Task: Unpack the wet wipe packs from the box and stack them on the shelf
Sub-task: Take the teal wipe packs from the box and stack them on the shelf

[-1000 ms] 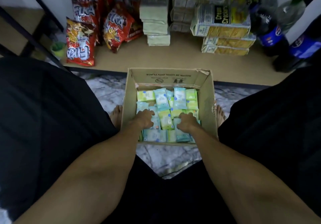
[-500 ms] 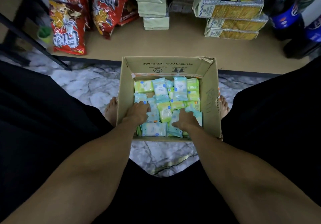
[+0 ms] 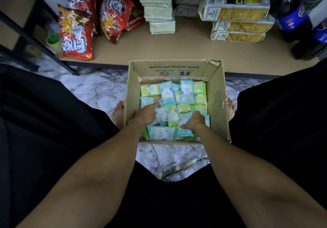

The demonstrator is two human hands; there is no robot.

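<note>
An open cardboard box stands on the marble floor between my feet, right in front of the low tan shelf. Several blue and green wet wipe packs lie loose inside it. Both my hands are in the near half of the box. My left hand curls its fingers round a pale blue pack that is tipped up and shows a barcode. My right hand grips another blue pack, thumb spread to the left and fingertips hidden among the packs.
On the shelf stand red snack bags, a stack of pale green packets, cream cracker packs and dark cola bottles. The shelf board in front of them is bare. A black shelf frame post slants at left.
Both hands have dug further into the packs. The left hand moved right and tipped one pack up; the right hand's thumb spread over a blue pack. The box has not moved.
</note>
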